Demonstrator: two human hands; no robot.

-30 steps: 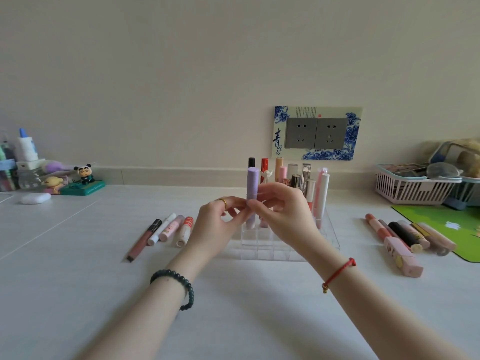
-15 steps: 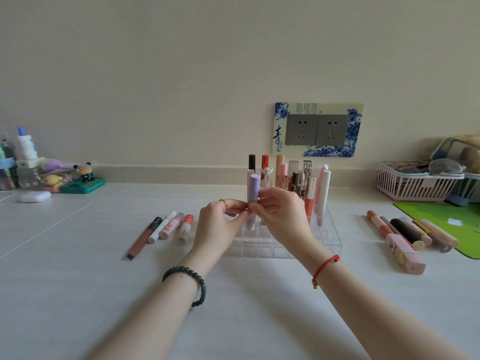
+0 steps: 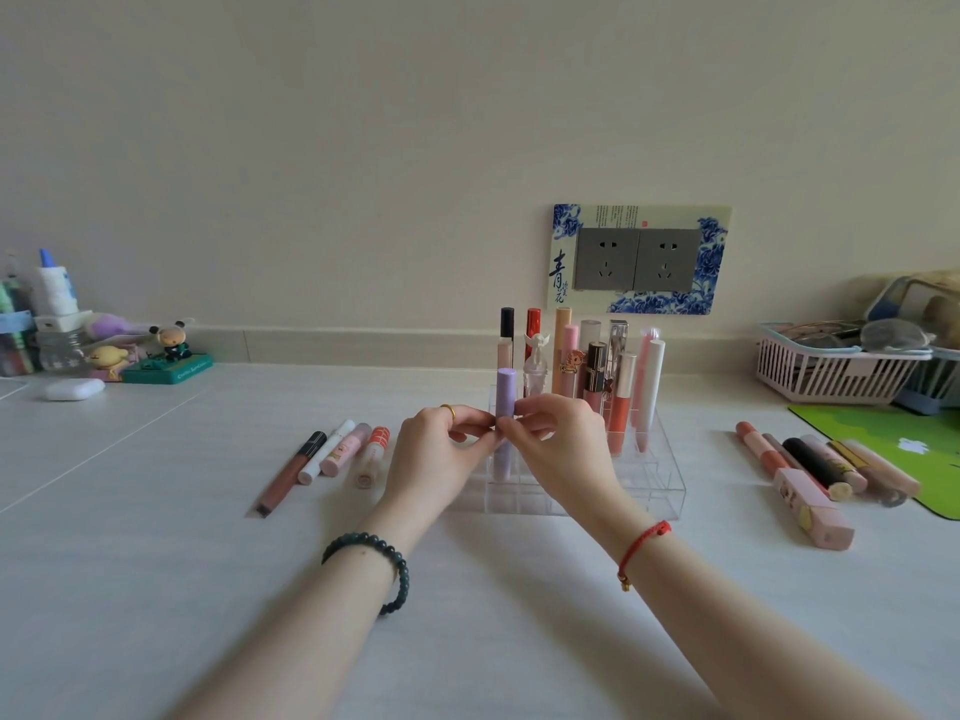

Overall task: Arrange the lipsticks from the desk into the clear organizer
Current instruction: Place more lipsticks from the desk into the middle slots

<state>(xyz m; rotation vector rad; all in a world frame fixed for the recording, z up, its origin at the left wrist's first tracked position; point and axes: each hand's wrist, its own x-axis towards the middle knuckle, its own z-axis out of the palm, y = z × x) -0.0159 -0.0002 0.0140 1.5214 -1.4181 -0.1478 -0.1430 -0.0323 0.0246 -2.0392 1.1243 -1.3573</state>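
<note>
Nearest on the bench, a dark bead bracelet is worn on the left wrist and a red cord on the right. The left hand and right hand are brought together, fingertips meeting. A lilac lipstick is pinched between them at mid-height, by thumb and forefinger on each side. It is held upright, and its lower end is seen through the clear wall of the organizer, inside a compartment on the left side; which row cannot be told. Four loose lipsticks are laid flat just left of the left hand. Another cluster of lipsticks is laid well right of the right hand, beside a green mat. Just beyond the hands, standing lipsticks are packed into the organizer's back rows. Farther off, a socket plate is fixed to the wall, and a pink basket is set far to the right.
</note>
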